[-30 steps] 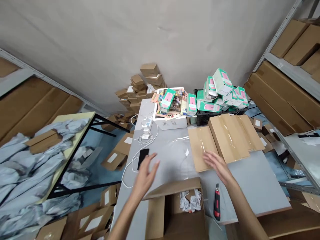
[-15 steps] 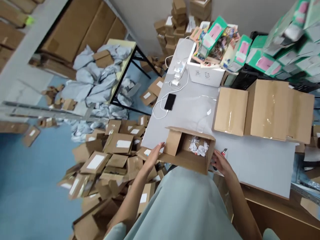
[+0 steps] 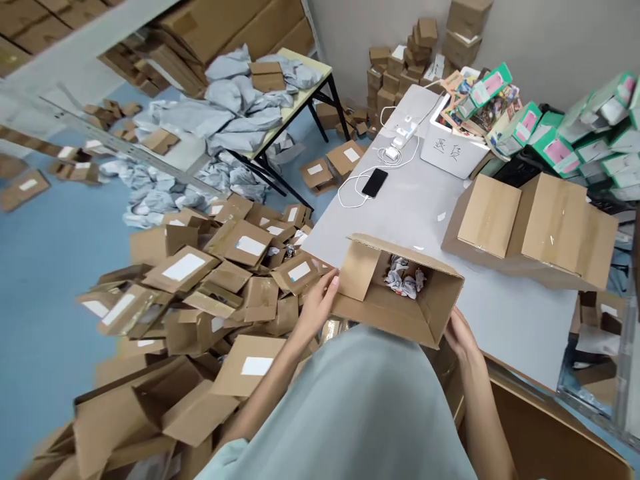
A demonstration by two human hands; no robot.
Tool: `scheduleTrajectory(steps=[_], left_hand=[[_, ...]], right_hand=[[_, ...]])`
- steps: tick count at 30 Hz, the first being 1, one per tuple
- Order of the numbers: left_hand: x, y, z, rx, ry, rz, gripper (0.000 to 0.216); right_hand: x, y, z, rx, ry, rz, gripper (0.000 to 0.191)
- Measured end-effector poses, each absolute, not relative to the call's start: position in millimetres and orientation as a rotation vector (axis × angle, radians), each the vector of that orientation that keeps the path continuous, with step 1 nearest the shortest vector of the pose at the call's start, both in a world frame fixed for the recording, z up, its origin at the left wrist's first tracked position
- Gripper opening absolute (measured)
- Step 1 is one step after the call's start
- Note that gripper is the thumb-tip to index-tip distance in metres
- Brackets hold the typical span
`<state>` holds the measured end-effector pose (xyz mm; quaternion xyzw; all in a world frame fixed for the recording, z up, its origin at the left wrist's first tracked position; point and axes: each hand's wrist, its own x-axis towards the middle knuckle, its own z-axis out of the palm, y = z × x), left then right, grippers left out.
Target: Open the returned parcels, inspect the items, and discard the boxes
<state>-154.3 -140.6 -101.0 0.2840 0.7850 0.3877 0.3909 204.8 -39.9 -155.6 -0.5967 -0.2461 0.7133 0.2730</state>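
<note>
An open cardboard box (image 3: 395,313) with crumpled paper (image 3: 404,279) inside sits at the near edge of the grey table (image 3: 500,313). My left hand (image 3: 320,303) grips its left side below the raised flap. At the box's right corner, my right hand (image 3: 460,337) holds the other side; its fingers are partly hidden behind the cardboard. The box is tilted slightly, between both hands, just above my grey-green shirt.
A heap of small labelled cardboard parcels (image 3: 210,287) covers the blue floor at left. On the table lie a black phone (image 3: 375,182) on a white cable, flat brown cartons (image 3: 540,220), a white bin (image 3: 453,150) and green boxes (image 3: 560,133). A side table (image 3: 280,100) holds grey mailers.
My hands came down from above the table and took hold of the open box on both sides. The view swung left and down, bringing the floor heap into sight.
</note>
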Motion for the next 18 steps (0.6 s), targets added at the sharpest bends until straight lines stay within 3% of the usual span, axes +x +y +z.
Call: scheduleTrajectory(steps=[8,15,18], left_hand=[[-194,-247,-89,0.665,1.902,1.337,0.070],[-228,-382,-97,0.376,2.042,1.609,0.053],[-233,-443,-101,0.182,2.118,1.667,0.054]], right_hand=[[145,-86,-118,-1.633,-0.964,1.907,0.049],[33,-107,-111,-1.588,-1.512,2.008,0.030],[-24,-119,-112,-1.445,-1.768,2.105,0.034]])
